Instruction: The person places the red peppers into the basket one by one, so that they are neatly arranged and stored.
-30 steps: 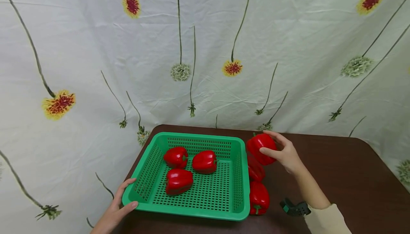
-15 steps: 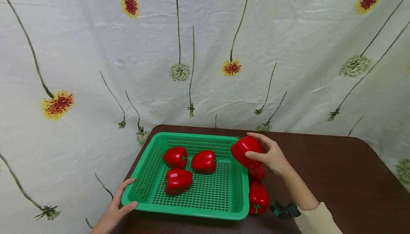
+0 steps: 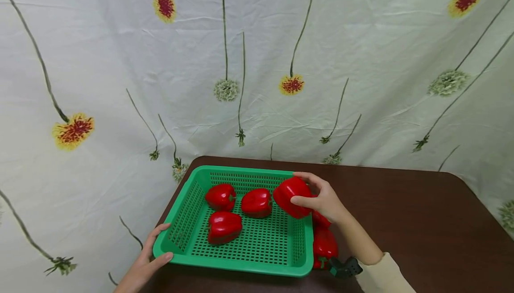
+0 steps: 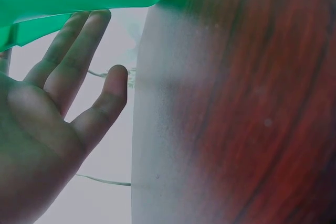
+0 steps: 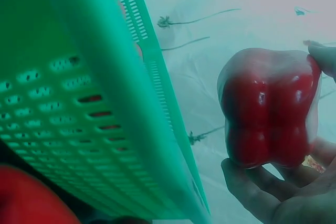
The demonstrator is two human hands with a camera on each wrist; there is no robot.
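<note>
My right hand (image 3: 324, 199) grips a glossy red bell pepper (image 3: 292, 196) with the thumb across its near side. The held pepper overlaps the back right rim of the green basket (image 3: 241, 268) in the head view. In the right wrist view, that pepper (image 5: 268, 108) shows its lobed end, fingers under and beside it. Three more bell peppers lie in the basket: one at the back left (image 3: 221, 196), one in the middle (image 3: 256, 202) and one nearer the front (image 3: 225, 227). My left hand (image 3: 144, 259) touches the basket's front left corner, its fingers fairly straight in the left wrist view.
Beside the basket's right wall lie more peppers, one pepper (image 3: 325, 245) towards the front and another (image 3: 320, 219) partly hidden behind my right hand. Dark wood table (image 3: 417, 221) stretches to the right. A flower-printed cloth (image 3: 257, 61) hangs behind it.
My right hand has carried its pepper leftward and slightly down, from over the peppers beside the basket to over the basket's right side. The left hand and the basket stay put.
</note>
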